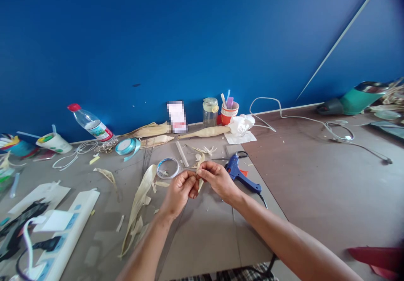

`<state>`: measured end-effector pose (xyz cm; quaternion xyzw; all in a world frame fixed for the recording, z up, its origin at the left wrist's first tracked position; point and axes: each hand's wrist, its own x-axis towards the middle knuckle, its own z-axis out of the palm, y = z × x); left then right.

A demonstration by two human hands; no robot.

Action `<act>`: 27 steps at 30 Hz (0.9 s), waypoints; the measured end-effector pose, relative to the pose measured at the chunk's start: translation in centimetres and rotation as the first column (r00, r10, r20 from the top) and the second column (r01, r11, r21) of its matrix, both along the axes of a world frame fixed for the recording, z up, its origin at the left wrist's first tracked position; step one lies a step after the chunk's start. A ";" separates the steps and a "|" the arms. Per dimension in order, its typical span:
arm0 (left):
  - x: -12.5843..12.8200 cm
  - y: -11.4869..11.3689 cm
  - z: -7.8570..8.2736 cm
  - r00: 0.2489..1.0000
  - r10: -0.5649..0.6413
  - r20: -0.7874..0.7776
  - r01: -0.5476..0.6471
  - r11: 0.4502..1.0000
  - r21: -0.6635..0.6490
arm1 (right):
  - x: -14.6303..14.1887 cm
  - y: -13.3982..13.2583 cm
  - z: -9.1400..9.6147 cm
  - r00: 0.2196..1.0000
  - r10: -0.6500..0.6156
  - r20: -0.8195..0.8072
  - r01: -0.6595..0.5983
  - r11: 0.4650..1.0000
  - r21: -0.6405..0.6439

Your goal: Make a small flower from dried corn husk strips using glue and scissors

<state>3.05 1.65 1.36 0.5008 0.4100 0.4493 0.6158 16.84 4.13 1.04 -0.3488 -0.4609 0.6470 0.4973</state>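
Note:
My left hand (pixel 184 184) and my right hand (pixel 217 179) meet above the middle of the table, fingers pinched together. Between them is a small strip of dried corn husk (pixel 200 183), and its pale end sticks out beyond the fingertips. How each finger grips it is partly hidden. Just right of my right hand lies a blue glue gun (pixel 235 168). A roll of clear tape (pixel 167 168) rests left of the hands, and a glue stick (pixel 182 154) lies behind them. Long pieces of husk (pixel 139 205) are spread beside my left forearm.
At left is a white power strip (pixel 72 226) with plugs. Along the blue wall stand a tilted bottle (pixel 94 125), a jar (pixel 210 112) and red-and-white cups (pixel 229 115). A ribbon roll (pixel 126 146) lies front of the bottle. A white cable (pixel 311 119) crosses the right side.

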 end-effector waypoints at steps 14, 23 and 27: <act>0.2 -0.2 0.2 0.949 0.173 -0.263 -0.133 0.978 0.162 | -0.3 -0.3 -0.7 0.994 -0.075 0.074 0.065 0.989 0.130; -0.2 0.2 -0.3 0.981 0.168 -0.094 -0.159 0.982 0.098 | -0.3 -0.6 -0.2 0.996 -0.088 0.030 0.088 0.996 0.016; 0.0 0.1 -0.4 0.991 0.127 -0.049 -0.123 0.990 0.070 | -0.2 -0.6 -0.6 0.993 -0.073 0.094 0.065 0.994 0.091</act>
